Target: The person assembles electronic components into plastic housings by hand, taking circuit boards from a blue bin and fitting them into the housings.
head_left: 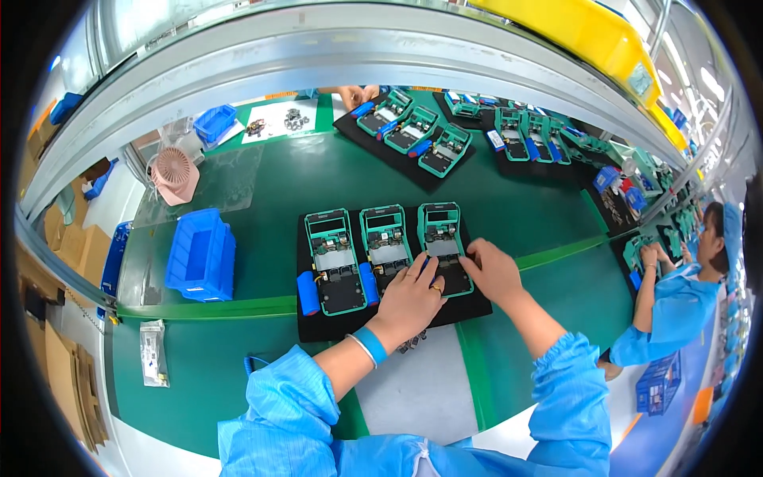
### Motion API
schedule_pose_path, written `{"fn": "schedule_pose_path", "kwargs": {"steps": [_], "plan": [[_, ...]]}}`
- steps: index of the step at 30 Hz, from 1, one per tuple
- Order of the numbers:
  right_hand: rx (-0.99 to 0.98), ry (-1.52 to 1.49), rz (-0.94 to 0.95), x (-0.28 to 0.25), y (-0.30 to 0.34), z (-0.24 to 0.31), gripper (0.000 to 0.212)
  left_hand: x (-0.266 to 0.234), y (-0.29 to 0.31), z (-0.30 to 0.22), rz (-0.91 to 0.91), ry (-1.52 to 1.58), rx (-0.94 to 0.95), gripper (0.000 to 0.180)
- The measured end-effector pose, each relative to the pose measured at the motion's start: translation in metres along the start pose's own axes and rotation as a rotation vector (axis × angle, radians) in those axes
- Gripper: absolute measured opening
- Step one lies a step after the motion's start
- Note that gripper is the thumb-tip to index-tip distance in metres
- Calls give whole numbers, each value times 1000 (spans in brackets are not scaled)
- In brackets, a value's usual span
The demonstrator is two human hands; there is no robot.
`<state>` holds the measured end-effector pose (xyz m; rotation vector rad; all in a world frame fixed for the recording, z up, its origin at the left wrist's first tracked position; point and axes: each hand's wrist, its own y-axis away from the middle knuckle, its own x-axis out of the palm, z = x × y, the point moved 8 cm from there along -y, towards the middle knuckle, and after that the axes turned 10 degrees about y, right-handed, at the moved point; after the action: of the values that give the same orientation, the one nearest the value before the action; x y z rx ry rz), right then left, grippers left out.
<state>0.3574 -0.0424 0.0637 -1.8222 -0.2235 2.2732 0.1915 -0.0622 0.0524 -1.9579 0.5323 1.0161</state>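
Head view. We see three green housings in a row on a black mat [322,327] at the centre of the bench [278,195]. The right-hand green housing [441,229], lying just off centre toward 3 o'clock, is the one under both hands; its long axis runs nearly from 12 to 6, its dark-windowed end pointing to 12. The left green housing [338,290] and middle green housing [387,238] share this alignment, each with a blue cylinder at its 8 o'clock corner.

The left hand [409,298] reaches in from 7 o'clock, its bent fingers moderately spread over the housing's lower part; a blue patch shows between them, but we cannot tell whether they grip it. The right hand [494,270], coming from 4 o'clock, sets curled fingers at the housing's 3 o'clock edge; we cannot tell whether they pinch anything.

Around these we note a blue bin [200,254] at 9 o'clock, a clear bag [153,354] at 8, and a co-worker [675,294] at 3.
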Motion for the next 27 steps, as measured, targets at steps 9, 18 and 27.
{"fn": "schedule_pose_path", "kwargs": {"steps": [9,18,27], "plan": [[260,-420,-128,14,100,-64,34,-109,52,11,-36,246,-205,50],[491,-834,142,38,95,-47,44,-109,180,123,70,611,-916,53],[594,-798,-47,1,137,-115,45,-78,113,76,15,1034,-961,45]]}}
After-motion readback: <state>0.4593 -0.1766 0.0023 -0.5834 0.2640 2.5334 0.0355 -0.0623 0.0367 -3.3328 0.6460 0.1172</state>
